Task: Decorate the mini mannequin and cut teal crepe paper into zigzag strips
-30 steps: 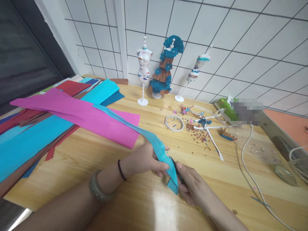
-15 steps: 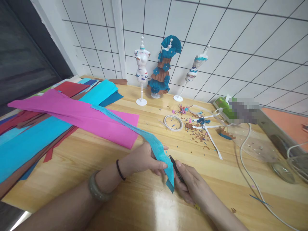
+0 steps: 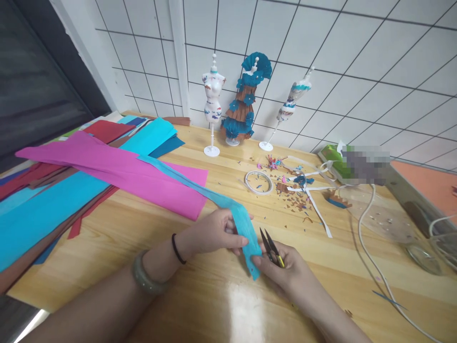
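Note:
A long strip of light blue crepe paper (image 3: 246,226) runs from the pink sheets down to my two hands. My left hand (image 3: 223,233) pinches it between thumb and fingers a little above its lower end. In my right hand (image 3: 285,267) sits a pair of small dark thread snips (image 3: 271,250), blades pointing up and apart, with a bit of yellow at the grip. The thumb of that same hand presses on the strip's edge near the lower end. Folded pink crepe paper (image 3: 171,188) lies under the strip's far part.
Stacked crepe paper sheets (image 3: 53,200) cover the table's left side. Along the wall stand a bare dress form (image 3: 213,97), one in a blue and brown paper dress (image 3: 243,112), and a tilted one (image 3: 291,102). A tape roll (image 3: 258,182), paper scraps (image 3: 298,202) and a white cable (image 3: 362,224) lie right.
The snips have turned away from the strip, deeper into my right hand, and their blades now show apart. My right thumb has come onto the strip, whose folded lower tip now hangs flatter.

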Tool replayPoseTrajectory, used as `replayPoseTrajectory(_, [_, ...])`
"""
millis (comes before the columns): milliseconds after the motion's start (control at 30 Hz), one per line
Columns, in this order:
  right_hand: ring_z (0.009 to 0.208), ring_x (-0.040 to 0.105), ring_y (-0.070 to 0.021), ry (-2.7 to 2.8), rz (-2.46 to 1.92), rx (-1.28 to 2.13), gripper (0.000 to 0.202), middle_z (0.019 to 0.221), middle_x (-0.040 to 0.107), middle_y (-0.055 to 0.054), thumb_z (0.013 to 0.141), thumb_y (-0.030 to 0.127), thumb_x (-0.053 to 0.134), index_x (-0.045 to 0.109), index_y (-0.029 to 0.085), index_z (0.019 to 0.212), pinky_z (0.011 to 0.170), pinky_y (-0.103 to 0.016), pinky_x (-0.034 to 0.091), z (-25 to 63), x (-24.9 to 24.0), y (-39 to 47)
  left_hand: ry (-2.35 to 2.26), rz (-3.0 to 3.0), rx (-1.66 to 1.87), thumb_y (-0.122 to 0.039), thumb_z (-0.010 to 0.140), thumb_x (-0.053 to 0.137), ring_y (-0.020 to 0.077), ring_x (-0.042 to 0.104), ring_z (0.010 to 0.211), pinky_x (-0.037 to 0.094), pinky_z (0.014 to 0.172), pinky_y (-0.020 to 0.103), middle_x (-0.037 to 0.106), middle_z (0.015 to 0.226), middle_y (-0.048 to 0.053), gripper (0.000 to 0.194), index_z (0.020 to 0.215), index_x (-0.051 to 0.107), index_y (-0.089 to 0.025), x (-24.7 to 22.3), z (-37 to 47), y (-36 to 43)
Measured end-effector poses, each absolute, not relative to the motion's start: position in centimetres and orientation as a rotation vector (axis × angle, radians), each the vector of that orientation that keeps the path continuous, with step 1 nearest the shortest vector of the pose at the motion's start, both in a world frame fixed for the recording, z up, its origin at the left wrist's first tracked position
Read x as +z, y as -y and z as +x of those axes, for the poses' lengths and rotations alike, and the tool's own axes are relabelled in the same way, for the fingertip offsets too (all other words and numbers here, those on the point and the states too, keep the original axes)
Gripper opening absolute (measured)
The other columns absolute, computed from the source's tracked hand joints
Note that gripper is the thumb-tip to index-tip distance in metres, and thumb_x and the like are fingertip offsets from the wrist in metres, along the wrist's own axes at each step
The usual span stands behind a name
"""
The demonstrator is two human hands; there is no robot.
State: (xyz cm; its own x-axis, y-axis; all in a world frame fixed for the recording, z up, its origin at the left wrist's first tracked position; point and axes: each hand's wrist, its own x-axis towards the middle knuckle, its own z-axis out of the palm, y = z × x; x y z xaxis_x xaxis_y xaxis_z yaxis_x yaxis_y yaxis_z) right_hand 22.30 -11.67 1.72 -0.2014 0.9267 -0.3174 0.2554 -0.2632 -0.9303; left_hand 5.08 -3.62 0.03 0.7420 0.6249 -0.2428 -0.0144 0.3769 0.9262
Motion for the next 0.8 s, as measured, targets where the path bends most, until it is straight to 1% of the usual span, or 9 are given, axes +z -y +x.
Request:
replayPoseTrajectory(67, [0.057, 0.038, -0.0110, 1.434, -1.525, 1.477, 0.025, 0.063, 0.046, 0.002, 0.077, 0.042, 0.060, 0.055, 0.018, 0.072, 0.054, -0.023, 0.032, 22.20, 1.90, 11.72, -0.634, 1.118, 0.483, -0.032, 0.063, 0.075, 0.0146, 0.062, 0.068, 0.049, 0.062, 0.027, 0.066, 0.078, 0.006, 0.043, 0.097, 0.057, -0.011, 0.13, 5.13, 3.49])
replayPoseTrajectory(133, [0.056, 0.036, -0.0105, 1.457, -1.535, 1.501, 0.024, 0.062, 0.044, 0.004, 0.076, 0.040, 0.061, 0.052, 0.018, 0.068, 0.053, -0.023, 0.030, 22.13, 1.91, 11.75, -0.643, 1.103, 0.510, -0.032, 0.063, 0.075, 0.0147, 0.062, 0.068, 0.049, 0.062, 0.027, 0.065, 0.077, 0.005, 0.039, 0.091, 0.058, -0.011, 0.26, 5.14, 3.39])
replayPoseTrajectory(233, [0.053, 0.031, -0.0093, 1.479, -1.516, 1.540, 0.029, 0.060, 0.039, 0.005, 0.077, 0.041, 0.060, 0.046, 0.019, 0.063, 0.051, -0.022, 0.027, 22.15, 1.74, 11.79, -0.659, 1.067, 0.529, -0.028, 0.061, 0.077, 0.0133, 0.060, 0.067, 0.047, 0.060, 0.026, 0.065, 0.077, 0.004, 0.045, 0.098, 0.057, -0.012, 0.51, 5.06, 3.37])
replayPoseTrajectory(333, [0.047, 0.027, -0.0076, 1.410, -1.504, 1.619, 0.035, 0.055, 0.033, 0.006, 0.080, 0.048, 0.055, 0.043, 0.020, 0.064, 0.044, -0.022, 0.023, 22.27, 1.43, 11.86, -0.684, 1.041, 0.542, -0.025, 0.059, 0.078, 0.0131, 0.059, 0.068, 0.046, 0.061, 0.025, 0.063, 0.076, 0.002, 0.052, 0.103, 0.054, -0.012, 0.72, 5.01, 3.41])
replayPoseTrajectory(433, [0.038, 0.020, -0.0051, 1.271, -1.480, 1.744, 0.038, 0.046, 0.027, 0.010, 0.079, 0.054, 0.053, 0.041, 0.021, 0.064, 0.037, -0.021, 0.014, 22.30, 1.17, 11.97, -0.695, 1.070, 0.579, -0.024, 0.059, 0.076, 0.0115, 0.057, 0.067, 0.044, 0.061, 0.024, 0.061, 0.072, 0.000, 0.043, 0.096, 0.056, -0.012, 0.75, 5.05, 3.40])
replayPoseTrajectory(500, [0.035, 0.018, -0.0041, 1.206, -1.465, 1.774, 0.039, 0.042, 0.027, 0.011, 0.077, 0.055, 0.054, 0.041, 0.021, 0.064, 0.035, -0.020, 0.013, 22.23, 1.10, 12.03, -0.710, 1.083, 0.591, -0.025, 0.060, 0.075, 0.0099, 0.055, 0.062, 0.043, 0.058, 0.023, 0.058, 0.069, -0.001, 0.036, 0.088, 0.057, -0.012, 0.72, 5.11, 3.37])
replayPoseTrajectory(600, [0.033, 0.018, -0.0032, 1.161, -1.468, 1.785, 0.040, 0.039, 0.028, 0.012, 0.073, 0.056, 0.058, 0.043, 0.020, 0.065, 0.033, -0.019, 0.011, 22.14, 1.06, 12.05, -0.752, 1.059, 0.595, -0.027, 0.060, 0.074, 0.0096, 0.054, 0.058, 0.043, 0.053, 0.023, 0.057, 0.067, -0.001, 0.034, 0.084, 0.054, -0.013, 0.75, 5.19, 3.34])
replayPoseTrajectory(800, [0.034, 0.021, -0.0030, 1.186, -1.475, 1.804, 0.037, 0.043, 0.031, 0.012, 0.072, 0.053, 0.062, 0.047, 0.019, 0.070, 0.033, -0.019, 0.014, 22.20, 1.03, 12.02, -0.748, 1.066, 0.557, -0.029, 0.061, 0.074, 0.0124, 0.058, 0.062, 0.043, 0.055, 0.024, 0.060, 0.071, 0.002, 0.035, 0.083, 0.051, -0.014, 1.04, 5.10, 3.36])
